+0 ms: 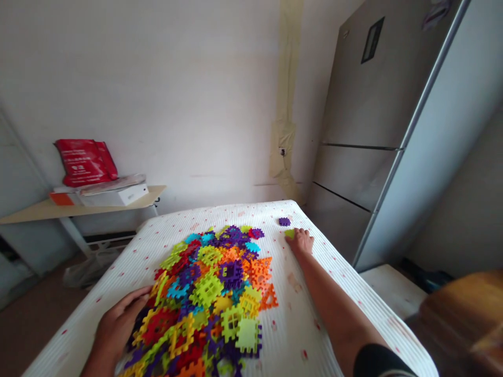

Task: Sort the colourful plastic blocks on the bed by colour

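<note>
I have a broad pile (210, 285) of plastic pieces before me, and I tell every place from it. The pieces are thin and flat, with square teeth along their edges; some are squares with window-like openings, some are orange triangles, some are round like gears. Their colours are yellow-green, purple, red, orange, yellow and blue, and they overlap at many angles. To the right of the pile's far end, my right hand (303, 241) has its thumb and fingers closed on a small yellow-green piece (290, 233), whose left part shows outside my fingers; whether it also touches the cloth, I cannot tell. Just beyond this piece, and also right of the pile, a purple toothed piece (284, 222) lies flat. My left hand (120, 322) is at the left edge of the pile, loosely bent, with its fingertips near the outer pieces; I cannot tell if it grasps any of them. Under the pile spreads a white cloth (288, 324) with fine ribs and small red marks. Far right of the pile stands a smooth grey metallic refrigerator (361, 110).
</note>
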The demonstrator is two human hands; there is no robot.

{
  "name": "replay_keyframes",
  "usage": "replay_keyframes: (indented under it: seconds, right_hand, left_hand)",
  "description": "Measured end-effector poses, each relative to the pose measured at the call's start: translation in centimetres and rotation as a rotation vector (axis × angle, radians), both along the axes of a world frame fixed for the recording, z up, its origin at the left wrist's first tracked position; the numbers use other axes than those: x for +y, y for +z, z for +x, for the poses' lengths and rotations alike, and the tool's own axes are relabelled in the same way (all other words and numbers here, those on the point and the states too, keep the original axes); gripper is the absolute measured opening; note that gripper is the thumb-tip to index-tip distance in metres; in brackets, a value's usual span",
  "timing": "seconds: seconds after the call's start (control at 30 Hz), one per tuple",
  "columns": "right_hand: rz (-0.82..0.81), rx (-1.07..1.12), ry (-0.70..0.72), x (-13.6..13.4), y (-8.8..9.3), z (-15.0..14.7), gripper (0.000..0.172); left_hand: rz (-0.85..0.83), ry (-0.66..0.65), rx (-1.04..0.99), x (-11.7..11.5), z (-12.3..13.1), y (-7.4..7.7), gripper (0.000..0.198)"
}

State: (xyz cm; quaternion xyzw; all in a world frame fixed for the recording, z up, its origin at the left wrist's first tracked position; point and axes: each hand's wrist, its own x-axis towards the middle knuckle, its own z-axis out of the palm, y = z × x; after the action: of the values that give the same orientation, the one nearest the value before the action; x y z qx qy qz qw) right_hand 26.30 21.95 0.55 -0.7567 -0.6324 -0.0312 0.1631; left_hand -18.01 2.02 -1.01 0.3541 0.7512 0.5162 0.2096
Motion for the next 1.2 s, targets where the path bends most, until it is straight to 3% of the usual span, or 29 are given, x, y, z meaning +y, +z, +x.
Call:
replay_keyframes:
  seconds: [0.23, 0.53, 0.8, 0.97, 1.07, 1.2]
  right_hand:
    - [0.002, -0.003, 0.015, 1.3, -0.1, -0.3, 0.038]
    - [-0.028, 0.0, 0.026, 2.1, -0.4, -0.2, 0.042]
    - [-0.023, 0.02, 0.031, 2.2, -0.7, -0.3, 0.044]
    - [0.153, 0.2, 0.0, 1.5, -1.0, 0.1, 0.047]
    - [0.275, 0.403, 0.137, 0.7, -1.3, -0.2, 0.042]
    - [0.241, 0.465, 0.453, -0.8, -0.8, -2.6, 0.033]
  left_hand:
    - [-0.005, 0.006, 0.005, -0.3, 0.5, 0.8, 0.034]
    - [0.022, -0.003, 0.003, -0.4, 0.4, 0.0, 0.041]
    - [0.043, -0.01, -0.022, -0.6, 1.0, 0.4, 0.042]
    - [0.045, -0.029, -0.037, -0.4, 0.7, -0.1, 0.045]
    - [0.05, -0.044, -0.021, -0.2, 0.3, -0.7, 0.047]
    - [0.05, -0.045, -0.032, -0.2, 0.3, -0.7, 0.049]
